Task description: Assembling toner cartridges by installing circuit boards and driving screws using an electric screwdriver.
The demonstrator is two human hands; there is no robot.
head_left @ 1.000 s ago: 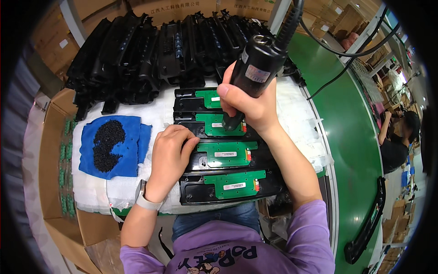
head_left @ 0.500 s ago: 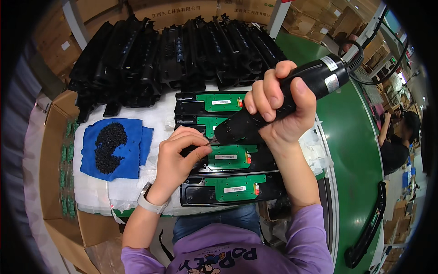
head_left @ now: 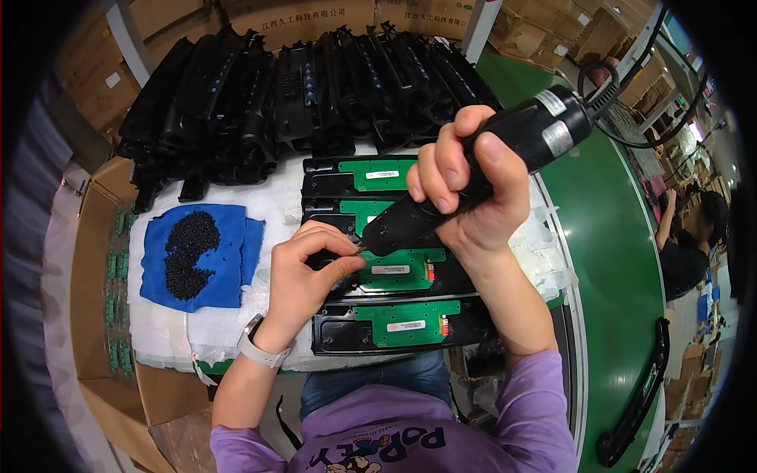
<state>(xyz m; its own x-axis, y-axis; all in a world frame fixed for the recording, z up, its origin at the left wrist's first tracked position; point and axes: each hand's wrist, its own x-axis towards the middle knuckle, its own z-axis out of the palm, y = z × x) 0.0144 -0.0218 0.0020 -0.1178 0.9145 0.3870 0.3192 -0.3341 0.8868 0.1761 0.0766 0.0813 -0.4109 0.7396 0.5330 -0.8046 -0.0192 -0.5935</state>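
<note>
My right hand (head_left: 482,189) grips a black electric screwdriver (head_left: 544,130), slanted with its nose down to the left. Thumb and forefinger of my left hand (head_left: 307,264) are pinched together at the screwdriver's tip; whatever is between them is too small to make out. Beneath both hands lie several long black plastic housings (head_left: 337,337) in a stack of rows, each carrying a green circuit board (head_left: 386,282) with a white label. The tip is over the left part of the third row from the back; my hands partly cover the second and third rows.
Left of the housings, a blue cloth (head_left: 229,288) carries a heap of small black screws (head_left: 183,272). More black housings (head_left: 307,94) are piled along the back. A cardboard box (head_left: 98,315) with green boards stands at far left. A person (head_left: 686,244) works at far right.
My right hand has brought the screwdriver slightly to the left, so its nose now meets my left fingertips. The left hand has barely moved.
</note>
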